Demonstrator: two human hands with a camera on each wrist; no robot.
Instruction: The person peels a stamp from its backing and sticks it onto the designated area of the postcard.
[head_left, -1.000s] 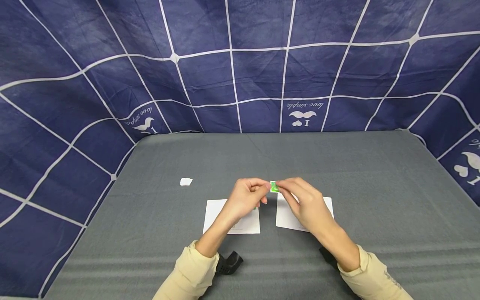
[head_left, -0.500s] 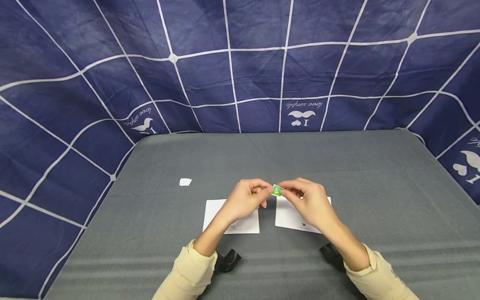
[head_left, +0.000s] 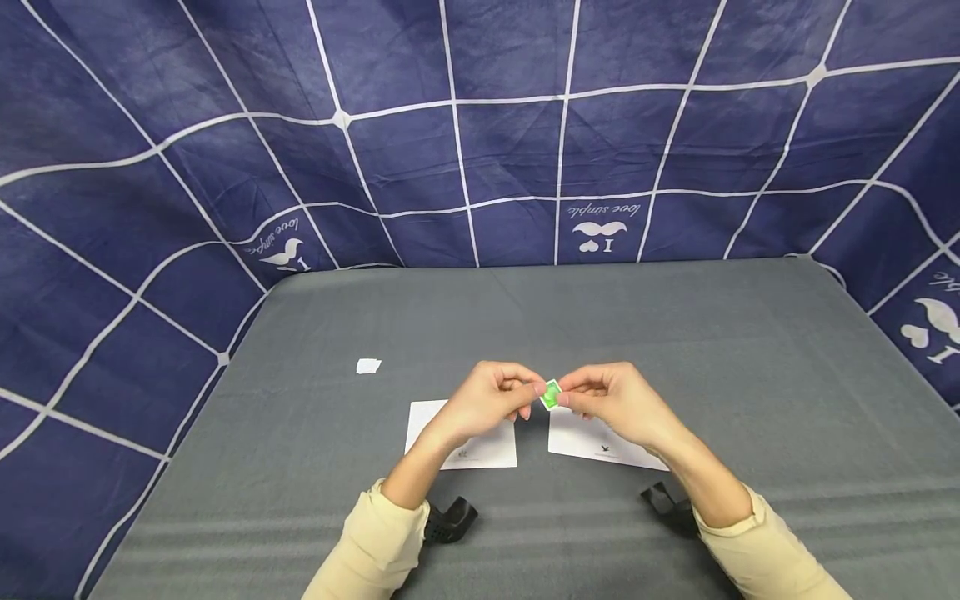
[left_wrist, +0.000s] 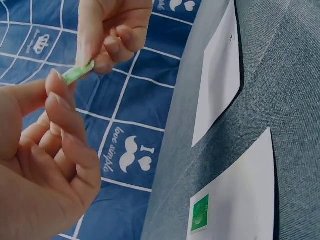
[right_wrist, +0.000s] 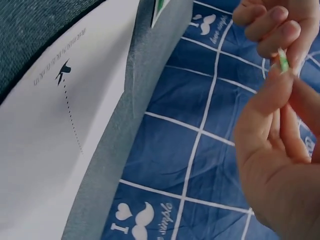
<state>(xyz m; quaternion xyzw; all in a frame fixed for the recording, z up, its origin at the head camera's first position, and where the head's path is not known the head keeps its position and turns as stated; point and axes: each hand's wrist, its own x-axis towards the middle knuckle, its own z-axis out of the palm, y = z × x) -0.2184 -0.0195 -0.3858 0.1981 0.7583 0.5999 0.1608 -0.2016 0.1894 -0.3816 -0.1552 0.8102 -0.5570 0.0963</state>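
Note:
Between my two hands is a small green stamp [head_left: 552,396] with a white border, held up in the air above the grey surface. My left hand [head_left: 487,402] pinches its left corner between thumb and index finger. The opposite edge is pinched by my right hand [head_left: 622,407]. Below lie two white envelopes: the left envelope [head_left: 487,454] is partly covered by my left hand, the right envelope [head_left: 581,433] by my right. Another green stamp [left_wrist: 200,214] sits on the left envelope's corner in the left wrist view. A small dark bird print [right_wrist: 64,72] marks the right envelope.
A small white piece of paper [head_left: 368,366] lies on the grey cloth [head_left: 420,325] farther left. Behind hangs a dark blue curtain [head_left: 510,150] with white lines. Black wrist mounts [head_left: 452,522] show beneath both forearms.
The stamp has turned and come slightly nearer, its green face now tilted cornerwise. My right hand has lowered and shifted its pinch to the stamp's right edge; my left keeps its hold.

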